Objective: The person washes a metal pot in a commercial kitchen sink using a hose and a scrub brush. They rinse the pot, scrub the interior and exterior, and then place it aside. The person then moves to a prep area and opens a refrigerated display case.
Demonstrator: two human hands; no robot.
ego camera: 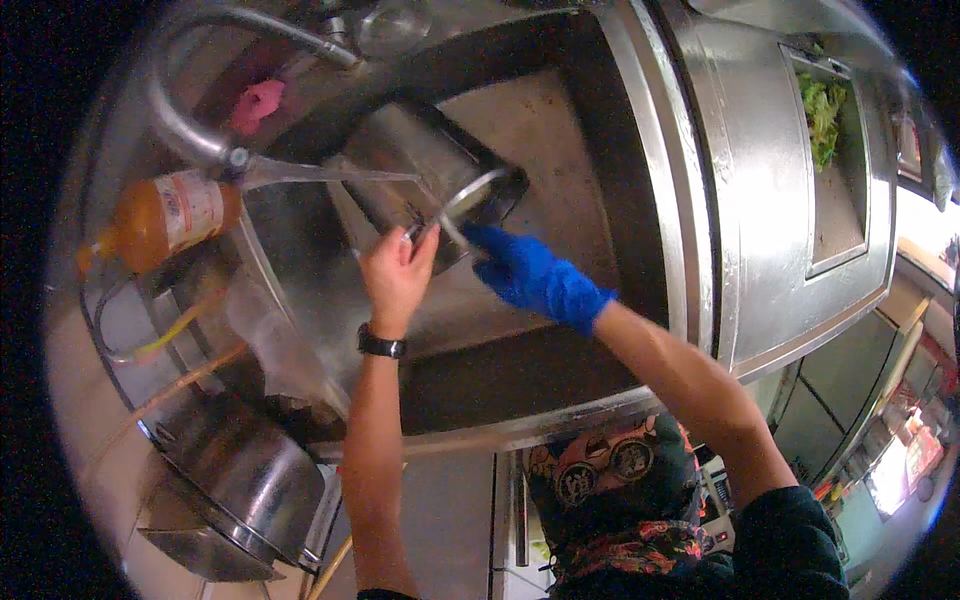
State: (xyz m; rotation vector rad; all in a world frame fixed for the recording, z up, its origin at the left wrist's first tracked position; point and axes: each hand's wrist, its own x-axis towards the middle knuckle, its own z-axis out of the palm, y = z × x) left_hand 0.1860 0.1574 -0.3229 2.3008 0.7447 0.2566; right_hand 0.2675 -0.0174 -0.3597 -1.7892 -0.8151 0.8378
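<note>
My left hand [403, 270], bare with a black watch at the wrist, pinches a shiny metal utensil [471, 193] with a curved, bright edge. My right hand [529, 274], in a blue glove, is close beside it with the fingers curled about the utensil's thin pale end [454, 231]. Blur hides the utensil's exact shape. Behind both hands, a shiny metal container [409, 142] rests tilted in the stainless steel sink [637, 247]. Water [330, 172] streams from the curved faucet [238, 156] toward the utensil and container.
An orange bottle with a label [191, 210] and a pink cloth [259, 105] are beside the faucet. A large metal pot [255, 465] is at lower left. On the right, the steel counter [757, 225] has a rectangular opening with green leafy scraps [823, 112].
</note>
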